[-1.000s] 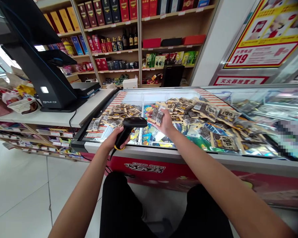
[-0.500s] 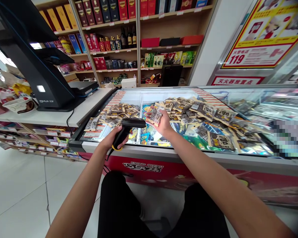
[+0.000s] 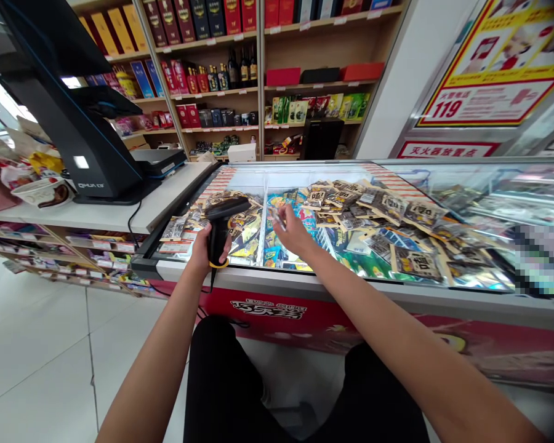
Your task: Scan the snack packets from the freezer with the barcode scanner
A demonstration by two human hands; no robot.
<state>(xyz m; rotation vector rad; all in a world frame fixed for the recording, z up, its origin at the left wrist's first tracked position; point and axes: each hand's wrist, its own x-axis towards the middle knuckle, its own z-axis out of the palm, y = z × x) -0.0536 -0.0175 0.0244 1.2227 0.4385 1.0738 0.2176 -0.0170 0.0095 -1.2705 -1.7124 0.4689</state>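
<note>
My left hand (image 3: 206, 247) is wrapped round the handle of a black barcode scanner (image 3: 226, 209), its head tilted up and pointing right. A yellow ring marks the handle's base, with a cable below. My right hand (image 3: 295, 231) pinches a small snack packet (image 3: 277, 218), seen nearly edge-on and partly hidden by the fingers. Both hands are above the glass top of a chest freezer (image 3: 268, 275). A large pile of similar snack packets (image 3: 373, 200) lies to the right of my right hand; a smaller pile (image 3: 191, 220) lies behind and beside the scanner.
To the left stands a counter (image 3: 161, 197) with a black checkout terminal (image 3: 87, 147) and a white bowl (image 3: 44, 192). Shelves (image 3: 221, 92) of boxes and bottles rise behind the freezer. A phone-like dark object (image 3: 503, 264) lies at the right.
The scanner has tilted upward and moved left, away from the packet. My right hand has turned and drawn slightly left, so the packet now shows edge-on rather than its face.
</note>
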